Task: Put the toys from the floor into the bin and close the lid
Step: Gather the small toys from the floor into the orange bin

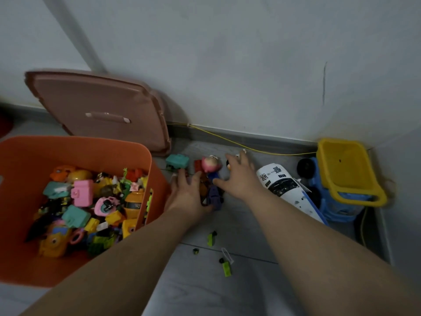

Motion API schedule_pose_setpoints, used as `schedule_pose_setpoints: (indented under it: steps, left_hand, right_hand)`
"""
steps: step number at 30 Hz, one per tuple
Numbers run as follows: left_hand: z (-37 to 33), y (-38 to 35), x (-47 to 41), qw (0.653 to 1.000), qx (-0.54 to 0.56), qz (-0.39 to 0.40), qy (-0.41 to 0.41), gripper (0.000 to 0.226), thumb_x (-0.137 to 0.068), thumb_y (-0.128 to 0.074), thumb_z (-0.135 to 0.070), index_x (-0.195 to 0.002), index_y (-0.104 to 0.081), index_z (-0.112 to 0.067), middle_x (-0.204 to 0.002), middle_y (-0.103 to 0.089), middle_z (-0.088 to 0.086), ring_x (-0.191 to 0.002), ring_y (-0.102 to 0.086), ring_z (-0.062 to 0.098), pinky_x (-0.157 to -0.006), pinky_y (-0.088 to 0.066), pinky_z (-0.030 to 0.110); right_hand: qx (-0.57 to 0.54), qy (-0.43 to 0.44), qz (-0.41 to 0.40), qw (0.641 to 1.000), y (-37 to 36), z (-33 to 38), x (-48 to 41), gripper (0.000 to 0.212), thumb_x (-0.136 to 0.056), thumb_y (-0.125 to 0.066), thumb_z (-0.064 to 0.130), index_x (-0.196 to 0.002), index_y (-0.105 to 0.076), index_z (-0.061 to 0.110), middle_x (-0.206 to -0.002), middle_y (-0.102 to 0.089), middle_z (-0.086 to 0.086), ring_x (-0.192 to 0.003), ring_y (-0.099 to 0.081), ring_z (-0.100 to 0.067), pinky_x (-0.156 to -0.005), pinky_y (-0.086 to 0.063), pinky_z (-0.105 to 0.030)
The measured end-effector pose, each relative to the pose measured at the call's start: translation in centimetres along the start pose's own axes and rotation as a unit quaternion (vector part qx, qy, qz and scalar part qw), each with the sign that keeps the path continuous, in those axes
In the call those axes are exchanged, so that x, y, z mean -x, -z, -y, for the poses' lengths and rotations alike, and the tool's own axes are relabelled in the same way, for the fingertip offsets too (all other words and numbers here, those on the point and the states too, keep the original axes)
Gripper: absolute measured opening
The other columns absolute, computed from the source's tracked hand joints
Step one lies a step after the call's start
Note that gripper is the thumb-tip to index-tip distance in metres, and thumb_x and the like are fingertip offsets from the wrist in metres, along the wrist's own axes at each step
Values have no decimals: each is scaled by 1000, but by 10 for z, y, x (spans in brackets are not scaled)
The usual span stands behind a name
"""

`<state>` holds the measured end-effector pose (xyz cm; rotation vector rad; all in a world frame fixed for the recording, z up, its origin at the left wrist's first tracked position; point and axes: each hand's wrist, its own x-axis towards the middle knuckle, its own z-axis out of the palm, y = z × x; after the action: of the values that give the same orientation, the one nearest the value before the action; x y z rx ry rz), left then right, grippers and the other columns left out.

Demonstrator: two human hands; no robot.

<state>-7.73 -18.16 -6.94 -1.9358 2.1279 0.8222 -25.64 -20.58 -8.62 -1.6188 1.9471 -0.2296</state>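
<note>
An orange bin [27, 153] full of several small toys stands open on the left. Its pink lid [100, 110] leans against the wall behind it. On the floor to the right of the bin lies a small heap: a teal block [177, 161], a pink-headed figure [210, 165] and a purple toy [215, 197]. My left hand [189, 192] reaches over the heap's left side with fingers spread, touching the dark toys. My right hand [239, 176] is spread over the heap's right side, the thumb at the purple toy. Neither hand clearly grips anything.
A white toy plane [282, 183] lies to the right of my right hand. A blue truck with a yellow bucket [346, 169] stands in the corner. Small green pieces [226, 267] lie on the grey floor nearer me. A yellow cable [227, 137] runs along the skirting.
</note>
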Motion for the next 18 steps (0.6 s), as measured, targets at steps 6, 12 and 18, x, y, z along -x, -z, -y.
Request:
schedule_pose_setpoints:
  steps: [6,12,18]
  left_hand:
    - [-7,-21,-15,998,37,-19,36,120,-63,-69,-75,-155,1,-42,-163,18,-1,-150,9,35,-119,-17,56]
    - [-12,-47,-20,999,30,-10,37,112,-61,-66,-78,-151,-7,-45,-160,25,-7,-148,0,36,-115,-24,53]
    - [-21,-50,-16,998,-9,-5,63,104,-64,-64,-74,-145,-18,-28,-155,-2,0,-138,-17,38,-109,-29,51]
  right_hand:
    - [109,60,53,991,-16,4,-19,93,-80,-63,64,-154,-8,49,-167,12,1,-150,19,-37,-112,-16,-68]
    - [124,113,50,985,-28,5,-19,72,-77,-60,55,-142,-30,44,-147,-36,-1,-136,-25,-37,-101,-40,-59]
    - [124,111,66,984,-40,8,-15,37,-82,-59,43,-110,-40,28,-118,-51,-4,-114,-41,-33,-88,-48,-52]
